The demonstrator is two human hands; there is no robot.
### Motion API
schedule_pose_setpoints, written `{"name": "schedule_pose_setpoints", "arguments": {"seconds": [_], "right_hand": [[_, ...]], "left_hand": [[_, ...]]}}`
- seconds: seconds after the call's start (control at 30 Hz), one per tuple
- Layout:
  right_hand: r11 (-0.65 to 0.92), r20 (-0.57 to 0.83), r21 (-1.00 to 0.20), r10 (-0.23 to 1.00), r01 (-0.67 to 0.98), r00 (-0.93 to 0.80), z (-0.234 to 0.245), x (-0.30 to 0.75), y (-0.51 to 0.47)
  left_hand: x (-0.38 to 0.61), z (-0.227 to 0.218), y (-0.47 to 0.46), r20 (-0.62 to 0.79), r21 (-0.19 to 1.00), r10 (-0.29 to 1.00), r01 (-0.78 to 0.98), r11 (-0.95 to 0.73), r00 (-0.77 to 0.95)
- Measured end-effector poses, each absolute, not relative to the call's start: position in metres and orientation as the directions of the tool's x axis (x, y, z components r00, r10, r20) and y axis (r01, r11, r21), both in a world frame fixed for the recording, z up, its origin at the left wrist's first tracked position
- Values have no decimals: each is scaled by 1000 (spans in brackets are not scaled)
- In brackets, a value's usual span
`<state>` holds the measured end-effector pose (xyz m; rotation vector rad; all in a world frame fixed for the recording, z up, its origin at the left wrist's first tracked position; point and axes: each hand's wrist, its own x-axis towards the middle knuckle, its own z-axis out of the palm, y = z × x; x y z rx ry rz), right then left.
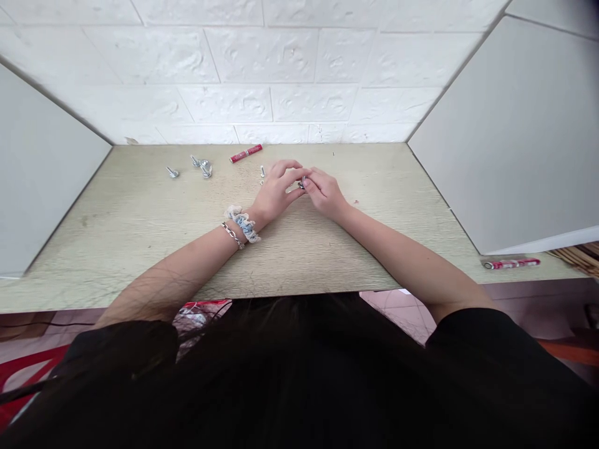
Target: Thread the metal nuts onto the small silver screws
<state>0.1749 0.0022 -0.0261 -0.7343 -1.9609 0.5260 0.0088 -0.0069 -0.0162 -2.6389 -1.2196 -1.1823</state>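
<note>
The left hand (276, 190) and the right hand (326, 193) meet over the desk (140, 237), fingertips pinched closed on one small metal part (302, 183), held low over the wood. I judge the work is midway: several loose bolts (206, 168) lie untouched at the left.

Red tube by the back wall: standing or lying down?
Lying down: the red tube rests lengthwise on the table, its whole side showing.
</note>
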Motion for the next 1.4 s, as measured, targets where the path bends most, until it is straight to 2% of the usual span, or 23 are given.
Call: {"name": "schedule_pose_setpoints", "arguments": {"seconds": [0.23, 0.43, 0.53, 0.6, 0.77, 0.9, 1.1, 1.3, 1.4], "right_hand": [[694, 632, -638, 719, 333, -289, -21, 172, -5], [538, 509, -786, 843, 304, -174, -21, 169, -4], [509, 471, -838, 857, 197, -209, -22, 170, -2], [540, 495, -827, 831, 155, -253, -22, 171, -2], [582, 509, -785, 801, 212, -315, -21, 171, -2], [508, 447, -839, 848, 194, -285, -20, 168, -5], [415, 377, -878, 907, 241, -187, -16, 164, -10], [370, 345, -929, 889, 29, -302, -19, 168, -3], [279, 259, -960, 918, 23, -300, -22, 169, 2]], "left_hand": [[8, -21, -2, 683, 254, 595, 625, -738, 424], [9, -19, -4, 657, 291, 649, 665, -688, 384], [10, -17, -5, 639, 319, 683, 686, -654, 354], [9, -16, -5, 632, 327, 692, 690, -646, 349], [9, -18, -4, 618, 333, 699, 685, -648, 360], [8, -18, -4, 596, 348, 709, 675, -651, 376], [10, -18, -6, 611, 280, 658, 657, -700, 441], [11, -17, -7, 629, 310, 688, 696, -648, 360], [10, -17, -5, 627, 353, 717, 709, -610, 305]]}}
